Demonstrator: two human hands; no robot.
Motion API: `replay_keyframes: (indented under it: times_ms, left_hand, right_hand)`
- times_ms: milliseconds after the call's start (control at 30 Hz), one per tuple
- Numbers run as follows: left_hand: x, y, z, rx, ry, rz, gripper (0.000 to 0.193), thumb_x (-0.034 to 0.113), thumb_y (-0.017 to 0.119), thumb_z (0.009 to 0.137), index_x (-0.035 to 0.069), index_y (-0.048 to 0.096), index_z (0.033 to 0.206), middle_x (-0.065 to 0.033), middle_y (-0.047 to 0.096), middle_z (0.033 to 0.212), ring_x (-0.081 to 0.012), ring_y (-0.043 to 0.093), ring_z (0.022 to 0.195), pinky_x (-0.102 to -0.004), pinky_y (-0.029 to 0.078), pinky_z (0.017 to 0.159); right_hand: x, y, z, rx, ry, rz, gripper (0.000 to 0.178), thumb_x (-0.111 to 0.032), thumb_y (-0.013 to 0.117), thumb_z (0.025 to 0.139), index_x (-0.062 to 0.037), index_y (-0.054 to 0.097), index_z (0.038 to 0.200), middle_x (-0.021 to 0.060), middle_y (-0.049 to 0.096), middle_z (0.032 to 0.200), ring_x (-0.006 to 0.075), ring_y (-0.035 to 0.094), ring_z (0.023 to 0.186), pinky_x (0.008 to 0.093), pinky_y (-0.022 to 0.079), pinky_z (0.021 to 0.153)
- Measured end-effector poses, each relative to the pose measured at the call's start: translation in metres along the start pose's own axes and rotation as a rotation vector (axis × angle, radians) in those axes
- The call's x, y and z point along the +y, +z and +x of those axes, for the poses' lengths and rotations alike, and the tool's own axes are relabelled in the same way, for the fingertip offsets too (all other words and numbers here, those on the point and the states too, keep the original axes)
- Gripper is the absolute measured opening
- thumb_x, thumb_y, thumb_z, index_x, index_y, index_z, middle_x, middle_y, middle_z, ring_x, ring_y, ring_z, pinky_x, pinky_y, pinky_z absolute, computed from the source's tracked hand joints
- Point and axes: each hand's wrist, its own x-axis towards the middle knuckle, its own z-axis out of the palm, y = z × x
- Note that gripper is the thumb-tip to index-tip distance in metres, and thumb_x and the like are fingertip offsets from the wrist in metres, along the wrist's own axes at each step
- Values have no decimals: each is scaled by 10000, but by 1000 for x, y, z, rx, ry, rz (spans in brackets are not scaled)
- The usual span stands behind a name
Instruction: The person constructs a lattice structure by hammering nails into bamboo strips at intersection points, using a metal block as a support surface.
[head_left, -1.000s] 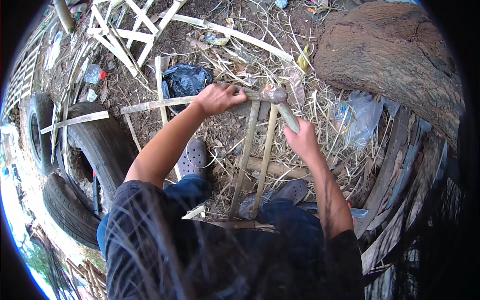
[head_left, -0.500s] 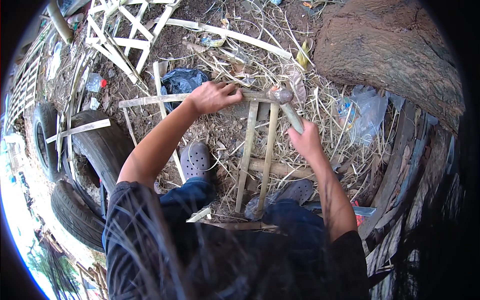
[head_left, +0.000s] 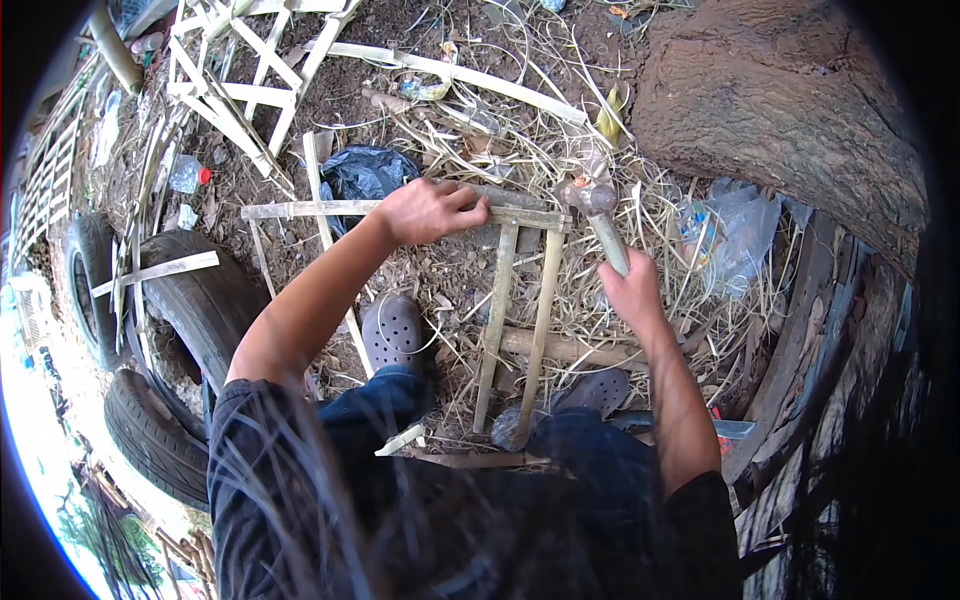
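Observation:
My left hand (head_left: 435,212) is curled over the top slat of a bamboo frame (head_left: 300,209), with thumb and fingers bent around it. From this slat two narrow bamboo strips (head_left: 496,325) run down toward my feet, near its right end. In my right hand (head_left: 632,285) is the pale handle of a hammer (head_left: 608,243). Its worn, rounded head is just beyond the slat's right end, apart from it in the picture. Another strip crosses the slat at the left, beside a dark plastic bag (head_left: 368,172).
Old tyres (head_left: 205,300) stand at the left, and a thick tree trunk (head_left: 780,130) fills the far right. A bamboo lattice (head_left: 265,80) lies at the back left. Shavings cover the ground around a loose bamboo pole (head_left: 575,348). A clear plastic bag (head_left: 740,235) lies right of the hammer.
The hammer has moved right, off the slat's right end, which now shows uncovered. That end sits slightly lower in the picture. My left hand keeps its hold.

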Motion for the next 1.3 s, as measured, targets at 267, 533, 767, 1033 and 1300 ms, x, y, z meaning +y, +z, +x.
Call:
replay_keyframes:
  times_ms: [267,533,767,1033,1300]
  left_hand:
    - [-3,12,-2,-14,-19,-54,378,144,587,826,144,449,1177,-46,591,977,-196,651,818,-287,568,543]
    - [-1,14,-1,-66,-60,17,361,164,595,835,175,439,1161,-52,590,991,-198,651,820,-287,568,536]
    - [-1,15,2,-113,-62,71,376,175,603,859,218,381,1160,-59,560,938,-187,638,793,-271,564,502]
    - [3,16,2,-128,-98,95,376,227,604,864,220,380,1166,-68,528,898,-203,627,774,-282,562,509]
    - [4,15,4,-132,-101,91,395,301,608,866,221,372,1172,-79,523,919,-223,624,791,-302,561,520]
  right_hand:
    - [-2,4,2,-18,-5,-41,148,-114,573,773,33,584,785,202,574,619,328,582,540,408,455,550]
    - [-6,11,-4,-55,-1,-42,172,-135,588,764,34,603,792,195,583,609,323,595,538,400,465,554]
    - [-15,23,-10,-89,-45,-13,179,-122,587,768,48,620,811,208,592,614,321,620,546,401,478,553]
    - [-18,29,-13,-61,-50,-10,181,-124,581,766,43,619,827,224,595,626,367,627,568,413,481,559]
    - [-19,25,-13,-45,-47,-11,181,-117,584,760,46,616,831,218,589,613,363,628,561,410,480,551]
